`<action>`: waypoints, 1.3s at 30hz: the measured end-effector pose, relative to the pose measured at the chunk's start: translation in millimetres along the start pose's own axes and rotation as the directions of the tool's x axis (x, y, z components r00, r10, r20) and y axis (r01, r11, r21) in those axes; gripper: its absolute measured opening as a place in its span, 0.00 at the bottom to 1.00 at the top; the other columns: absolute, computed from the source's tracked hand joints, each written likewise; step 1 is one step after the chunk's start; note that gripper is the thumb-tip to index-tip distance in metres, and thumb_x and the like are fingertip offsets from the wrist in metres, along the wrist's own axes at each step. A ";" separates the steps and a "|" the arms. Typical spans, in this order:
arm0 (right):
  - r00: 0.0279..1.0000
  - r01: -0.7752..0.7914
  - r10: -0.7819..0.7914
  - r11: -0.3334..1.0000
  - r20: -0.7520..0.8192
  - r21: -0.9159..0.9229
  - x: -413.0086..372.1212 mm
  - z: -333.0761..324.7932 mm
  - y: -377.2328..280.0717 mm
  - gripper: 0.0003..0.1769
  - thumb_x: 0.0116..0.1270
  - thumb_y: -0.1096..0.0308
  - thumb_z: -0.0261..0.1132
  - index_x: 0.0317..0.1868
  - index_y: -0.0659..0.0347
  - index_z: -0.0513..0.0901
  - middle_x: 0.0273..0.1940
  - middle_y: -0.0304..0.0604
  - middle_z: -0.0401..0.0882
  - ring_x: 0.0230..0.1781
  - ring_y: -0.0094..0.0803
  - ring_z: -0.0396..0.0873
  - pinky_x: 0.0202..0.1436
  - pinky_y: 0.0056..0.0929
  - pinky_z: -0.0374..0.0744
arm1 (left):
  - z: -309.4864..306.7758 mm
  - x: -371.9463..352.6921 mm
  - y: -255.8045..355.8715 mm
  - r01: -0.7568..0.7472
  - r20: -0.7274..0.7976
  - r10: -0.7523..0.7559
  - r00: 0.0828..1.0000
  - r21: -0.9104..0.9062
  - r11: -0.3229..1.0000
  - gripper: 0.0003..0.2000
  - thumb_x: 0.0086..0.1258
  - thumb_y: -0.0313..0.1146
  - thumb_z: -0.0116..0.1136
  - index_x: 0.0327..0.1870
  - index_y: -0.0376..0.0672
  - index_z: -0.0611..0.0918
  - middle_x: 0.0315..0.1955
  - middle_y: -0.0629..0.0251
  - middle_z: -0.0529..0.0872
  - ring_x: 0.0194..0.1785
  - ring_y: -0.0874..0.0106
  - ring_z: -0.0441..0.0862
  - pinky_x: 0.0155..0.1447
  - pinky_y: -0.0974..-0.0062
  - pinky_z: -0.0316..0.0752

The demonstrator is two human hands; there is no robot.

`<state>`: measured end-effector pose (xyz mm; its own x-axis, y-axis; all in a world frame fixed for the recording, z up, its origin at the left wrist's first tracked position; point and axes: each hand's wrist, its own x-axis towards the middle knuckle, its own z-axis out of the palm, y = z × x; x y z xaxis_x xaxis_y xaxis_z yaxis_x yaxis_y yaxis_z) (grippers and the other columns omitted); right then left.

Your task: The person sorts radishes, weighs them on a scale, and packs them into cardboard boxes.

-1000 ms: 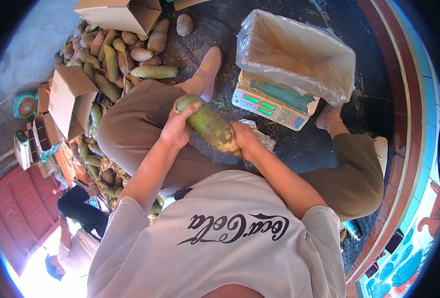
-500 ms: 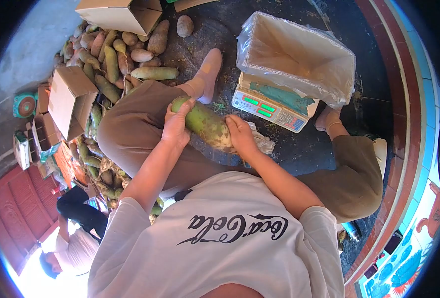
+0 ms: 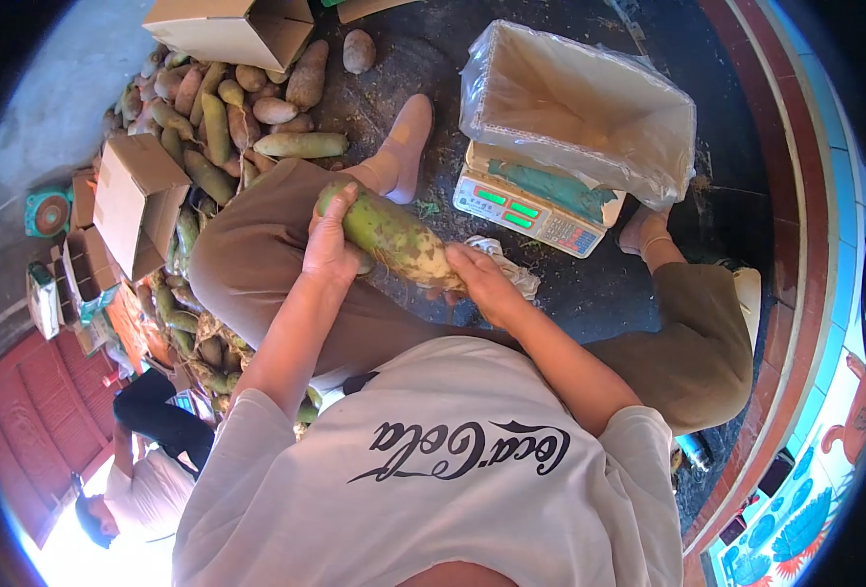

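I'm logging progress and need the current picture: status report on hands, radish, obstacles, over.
Left hand on green end, right hand on pale end. Radish held aslant. Lined carton, scale ahead-right, apart from hands.

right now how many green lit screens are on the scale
3 on the scale: left screen, upper right screen and lower right screen. Any on the far side would be hidden.

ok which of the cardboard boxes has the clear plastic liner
The lined box is the one at the digital scale: clear plastic covers its walls and rim. The open boxes beside the root pile show bare cardboard.
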<state>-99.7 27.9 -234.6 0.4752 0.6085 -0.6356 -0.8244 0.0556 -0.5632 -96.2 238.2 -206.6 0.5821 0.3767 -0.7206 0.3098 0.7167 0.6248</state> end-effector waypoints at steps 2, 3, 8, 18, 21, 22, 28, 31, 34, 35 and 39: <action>0.996 -0.062 0.056 0.994 -0.065 -0.095 2.7 -1.1 1.1 0.16 0.74 0.59 0.45 0.43 0.60 0.75 0.32 0.39 0.79 0.28 0.24 0.77 0.25 0.22 0.72 | -1.7 1.5 -1.8 0.003 0.052 -0.002 0.999 -0.017 1.000 0.25 0.59 0.35 0.63 0.56 0.42 0.68 0.48 0.61 0.75 0.52 0.64 0.73 0.58 0.62 0.70; 0.993 -0.099 0.094 0.993 -0.073 -0.067 5.0 -2.1 3.0 0.17 0.74 0.57 0.44 0.45 0.61 0.74 0.34 0.40 0.79 0.29 0.25 0.78 0.28 0.25 0.73 | -1.1 0.5 -2.2 0.005 0.077 -0.003 0.997 -0.027 1.000 0.25 0.59 0.35 0.64 0.56 0.42 0.68 0.48 0.61 0.75 0.52 0.64 0.73 0.58 0.62 0.70; 0.999 0.026 -0.030 0.996 -0.040 -0.091 8.7 -7.8 10.6 0.20 0.71 0.56 0.50 0.52 0.63 0.71 0.43 0.46 0.79 0.33 0.33 0.80 0.38 0.33 0.75 | -2.5 0.5 -1.9 -0.063 0.052 0.062 0.997 0.024 0.998 0.25 0.61 0.35 0.63 0.57 0.40 0.68 0.49 0.60 0.75 0.52 0.64 0.73 0.58 0.62 0.71; 0.809 0.326 -0.575 0.268 0.120 -0.907 -7.7 0.0 18.1 0.29 0.62 0.59 0.61 0.60 0.64 0.65 0.45 0.58 0.76 0.42 0.53 0.76 0.43 0.42 0.76 | -0.6 6.5 -3.7 0.001 -0.148 0.007 0.989 0.051 0.999 0.23 0.63 0.36 0.61 0.57 0.40 0.69 0.51 0.61 0.75 0.53 0.64 0.74 0.59 0.62 0.70; 0.803 0.313 -0.586 0.262 0.107 -0.913 -5.8 -0.8 19.8 0.26 0.64 0.58 0.58 0.58 0.64 0.67 0.42 0.57 0.77 0.37 0.52 0.78 0.38 0.42 0.77 | 2.9 4.2 -2.1 0.033 -0.159 -0.027 0.987 0.035 0.999 0.21 0.64 0.36 0.60 0.56 0.41 0.70 0.50 0.62 0.75 0.53 0.65 0.73 0.59 0.62 0.69; 0.829 0.288 -0.554 0.306 0.076 -0.907 -6.7 1.6 16.0 0.24 0.64 0.60 0.58 0.57 0.64 0.69 0.41 0.58 0.77 0.38 0.52 0.77 0.39 0.42 0.76 | 2.1 3.5 -3.1 0.039 -0.136 -0.038 0.990 0.010 0.999 0.23 0.62 0.35 0.61 0.56 0.42 0.68 0.49 0.62 0.74 0.51 0.65 0.74 0.57 0.61 0.71; 0.909 0.238 -0.418 0.524 -0.003 -0.818 7.6 -20.2 28.1 0.22 0.67 0.58 0.54 0.56 0.65 0.71 0.45 0.60 0.75 0.47 0.50 0.75 0.49 0.39 0.73 | 9.3 -11.2 -0.5 0.008 -0.103 -0.002 0.995 0.057 0.998 0.23 0.62 0.37 0.61 0.57 0.43 0.69 0.49 0.61 0.75 0.53 0.65 0.73 0.60 0.62 0.68; 0.848 0.397 -0.521 0.502 0.098 -0.768 7.0 -19.6 19.0 0.27 0.68 0.55 0.54 0.62 0.61 0.66 0.54 0.58 0.72 0.56 0.48 0.70 0.59 0.37 0.68 | 9.6 -13.1 -0.2 -0.055 0.074 0.047 0.996 0.101 0.993 0.26 0.61 0.42 0.62 0.57 0.44 0.68 0.48 0.61 0.75 0.52 0.64 0.73 0.60 0.62 0.68; 0.872 0.453 -0.464 0.639 0.157 -0.621 3.9 -7.0 1.1 0.31 0.67 0.52 0.54 0.65 0.60 0.61 0.60 0.56 0.67 0.62 0.43 0.66 0.64 0.34 0.64 | 3.0 -9.3 -8.5 -0.031 0.229 0.017 0.973 0.054 0.998 0.26 0.60 0.45 0.62 0.55 0.44 0.68 0.46 0.61 0.75 0.51 0.63 0.73 0.58 0.62 0.69; 0.895 0.435 -0.410 0.717 0.175 -0.545 3.1 -3.6 -4.5 0.33 0.67 0.52 0.55 0.66 0.61 0.60 0.61 0.55 0.66 0.64 0.40 0.64 0.65 0.33 0.63 | 0.8 -6.3 -10.3 0.015 0.266 -0.019 0.964 0.017 1.000 0.23 0.60 0.44 0.61 0.52 0.44 0.68 0.44 0.61 0.75 0.50 0.64 0.73 0.57 0.63 0.71; 0.964 0.265 -0.230 0.879 0.134 -0.397 -2.2 2.6 -17.4 0.34 0.67 0.53 0.54 0.66 0.64 0.60 0.62 0.50 0.65 0.63 0.33 0.62 0.66 0.29 0.60 | 7.9 -9.6 -8.7 0.072 0.389 -0.052 0.920 -0.037 0.997 0.18 0.67 0.47 0.50 0.48 0.42 0.71 0.43 0.59 0.76 0.49 0.65 0.75 0.58 0.65 0.70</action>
<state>-87.2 27.7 -222.0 0.6065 0.6799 -0.4122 -0.4763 -0.1045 -0.8731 -98.5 223.7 -202.8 0.8117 0.0803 -0.5785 0.3233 0.7631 0.5596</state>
